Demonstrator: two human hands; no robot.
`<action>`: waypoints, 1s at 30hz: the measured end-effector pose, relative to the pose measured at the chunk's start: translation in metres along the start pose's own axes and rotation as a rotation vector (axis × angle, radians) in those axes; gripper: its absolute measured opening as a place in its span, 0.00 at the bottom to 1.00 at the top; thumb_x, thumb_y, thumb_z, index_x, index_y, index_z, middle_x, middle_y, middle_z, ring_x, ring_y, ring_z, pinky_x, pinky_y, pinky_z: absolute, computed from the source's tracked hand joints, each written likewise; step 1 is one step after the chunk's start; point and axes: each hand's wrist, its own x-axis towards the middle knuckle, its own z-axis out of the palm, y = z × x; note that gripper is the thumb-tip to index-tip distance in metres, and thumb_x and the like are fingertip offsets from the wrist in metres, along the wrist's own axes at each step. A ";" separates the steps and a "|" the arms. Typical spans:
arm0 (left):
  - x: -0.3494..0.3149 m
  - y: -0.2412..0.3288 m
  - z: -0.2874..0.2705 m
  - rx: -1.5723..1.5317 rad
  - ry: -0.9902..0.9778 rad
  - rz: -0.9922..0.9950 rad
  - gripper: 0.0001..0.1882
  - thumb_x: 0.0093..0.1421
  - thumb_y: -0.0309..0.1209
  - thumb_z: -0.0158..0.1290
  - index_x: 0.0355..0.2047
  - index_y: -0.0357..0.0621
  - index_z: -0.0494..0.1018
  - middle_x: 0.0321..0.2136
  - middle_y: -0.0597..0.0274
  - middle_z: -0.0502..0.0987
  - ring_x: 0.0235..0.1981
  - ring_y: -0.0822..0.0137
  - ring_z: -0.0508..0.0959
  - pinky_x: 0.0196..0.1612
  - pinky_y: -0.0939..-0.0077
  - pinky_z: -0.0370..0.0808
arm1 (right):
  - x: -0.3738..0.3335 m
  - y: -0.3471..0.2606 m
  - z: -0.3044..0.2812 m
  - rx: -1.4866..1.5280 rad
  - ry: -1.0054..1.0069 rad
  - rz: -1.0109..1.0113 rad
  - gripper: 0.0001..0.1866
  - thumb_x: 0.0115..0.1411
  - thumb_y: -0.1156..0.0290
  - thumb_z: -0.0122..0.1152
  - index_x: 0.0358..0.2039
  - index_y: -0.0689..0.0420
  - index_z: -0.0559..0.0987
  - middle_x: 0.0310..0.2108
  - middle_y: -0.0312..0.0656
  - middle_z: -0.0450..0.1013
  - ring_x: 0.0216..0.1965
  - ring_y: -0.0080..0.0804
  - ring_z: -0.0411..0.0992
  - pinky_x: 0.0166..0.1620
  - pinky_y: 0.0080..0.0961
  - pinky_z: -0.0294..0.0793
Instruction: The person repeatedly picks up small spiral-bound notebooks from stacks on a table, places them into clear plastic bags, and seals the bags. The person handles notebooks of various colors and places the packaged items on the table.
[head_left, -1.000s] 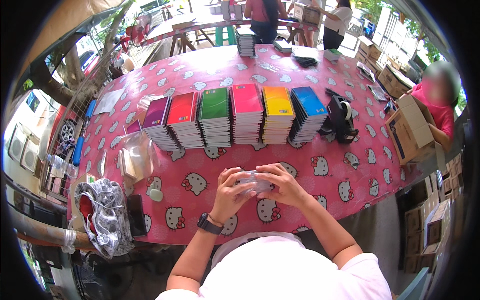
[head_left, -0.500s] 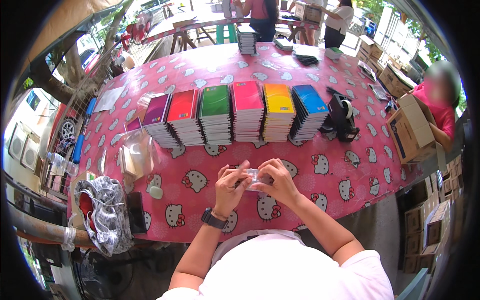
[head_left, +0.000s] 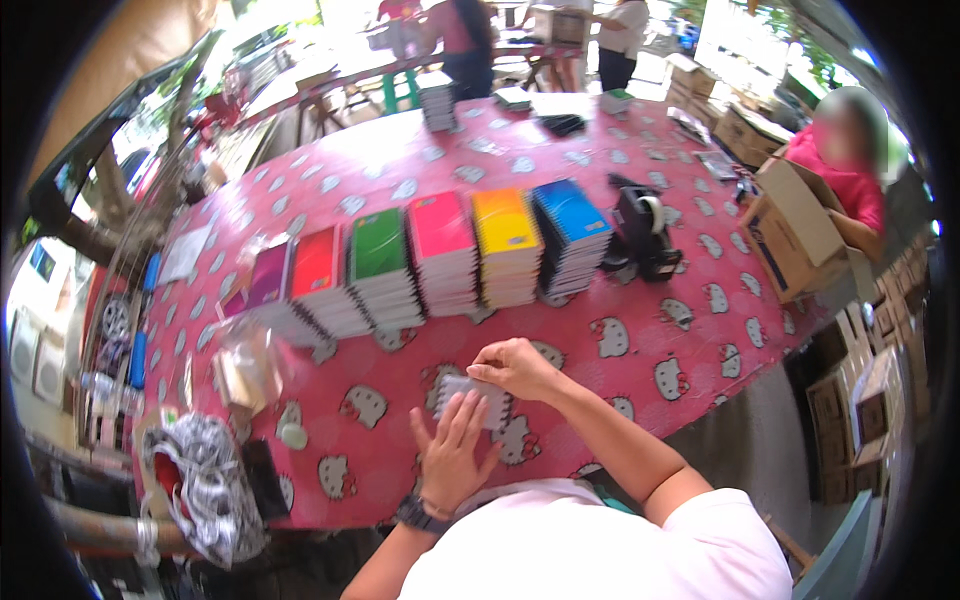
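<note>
My left hand [head_left: 455, 455] lies flat with its fingers spread on a small whitish pad [head_left: 494, 408]. Dark, toothed edges like spiral binding run along the pad; its exact kind is blurred, and part of it is under my fingers. Thumb and fingertips of my right hand [head_left: 518, 368] pinch its far edge, where something clear like plastic shows. Beyond my hands stands a row of spiral notebook stacks: purple [head_left: 270, 278], red [head_left: 318, 262], green [head_left: 378, 242], pink [head_left: 440, 225], yellow [head_left: 507, 222] and blue [head_left: 571, 212].
A black tape dispenser [head_left: 648, 235] stands right of the stacks. At left are a clear plastic bag [head_left: 250, 372], a pale green oval object [head_left: 293, 436] and a grey patterned cloth bundle [head_left: 205, 490]. A person in pink handles a cardboard box [head_left: 800, 235] at right.
My left hand has opened and flattened onto the pad, while my right hand has shifted to its far edge. The view has turned, so the stacks appear further left and tilted.
</note>
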 end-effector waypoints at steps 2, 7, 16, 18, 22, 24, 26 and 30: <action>-0.002 -0.004 -0.006 0.048 -0.045 0.004 0.35 0.47 0.40 0.57 0.57 0.49 0.61 0.56 0.60 0.62 0.60 0.63 0.58 0.61 0.44 0.42 | 0.003 0.015 -0.027 0.202 0.175 -0.061 0.14 0.56 0.62 0.60 0.34 0.60 0.80 0.30 0.44 0.77 0.34 0.28 0.75 0.39 0.25 0.72; 0.005 0.003 -0.002 -0.026 -0.063 -0.066 0.39 0.44 0.42 0.59 0.57 0.51 0.61 0.55 0.62 0.61 0.59 0.60 0.57 0.61 0.45 0.42 | 0.001 0.128 -0.188 -0.135 1.222 0.041 0.10 0.54 0.67 0.59 0.33 0.60 0.79 0.32 0.46 0.76 0.35 0.36 0.74 0.40 0.30 0.71; -0.001 -0.004 0.009 -0.027 -0.078 -0.046 0.39 0.45 0.44 0.60 0.58 0.53 0.61 0.60 0.61 0.58 0.63 0.59 0.53 0.63 0.44 0.34 | -0.010 0.253 -0.303 -0.219 1.054 0.480 0.15 0.54 0.58 0.61 0.31 0.58 0.79 0.29 0.41 0.75 0.36 0.34 0.70 0.41 0.33 0.67; 0.002 -0.003 0.010 -0.029 -0.071 -0.023 0.39 0.45 0.44 0.61 0.58 0.54 0.61 0.60 0.61 0.58 0.63 0.60 0.53 0.63 0.44 0.33 | -0.019 0.256 -0.313 0.025 1.141 0.182 0.10 0.54 0.66 0.63 0.29 0.61 0.79 0.23 0.34 0.73 0.25 0.19 0.68 0.30 0.19 0.67; -0.002 0.000 0.005 0.001 -0.055 -0.114 0.39 0.44 0.43 0.59 0.58 0.58 0.61 0.60 0.68 0.58 0.62 0.67 0.54 0.63 0.42 0.32 | -0.032 0.266 -0.278 -0.154 1.181 0.141 0.11 0.53 0.65 0.63 0.23 0.61 0.78 0.17 0.36 0.70 0.17 0.25 0.65 0.23 0.24 0.66; 0.000 0.002 0.004 -0.071 -0.045 -0.103 0.39 0.44 0.41 0.60 0.58 0.55 0.61 0.59 0.66 0.59 0.62 0.63 0.54 0.63 0.43 0.33 | -0.050 0.287 -0.272 0.339 1.094 0.297 0.11 0.53 0.64 0.63 0.22 0.59 0.76 0.15 0.34 0.67 0.14 0.23 0.62 0.19 0.23 0.62; 0.003 0.004 0.003 -0.111 -0.031 -0.092 0.39 0.44 0.41 0.60 0.58 0.54 0.60 0.59 0.65 0.59 0.62 0.62 0.54 0.63 0.43 0.32 | -0.058 0.301 -0.255 1.071 0.824 0.495 0.11 0.55 0.63 0.62 0.23 0.56 0.75 0.13 0.32 0.63 0.12 0.21 0.58 0.15 0.22 0.56; 0.004 0.003 0.002 -0.040 -0.042 -0.116 0.42 0.42 0.40 0.61 0.60 0.56 0.58 0.61 0.66 0.57 0.62 0.64 0.55 0.63 0.42 0.30 | 0.006 0.196 -0.172 0.740 0.306 0.471 0.11 0.60 0.63 0.56 0.24 0.55 0.72 0.16 0.27 0.61 0.14 0.15 0.55 0.16 0.14 0.53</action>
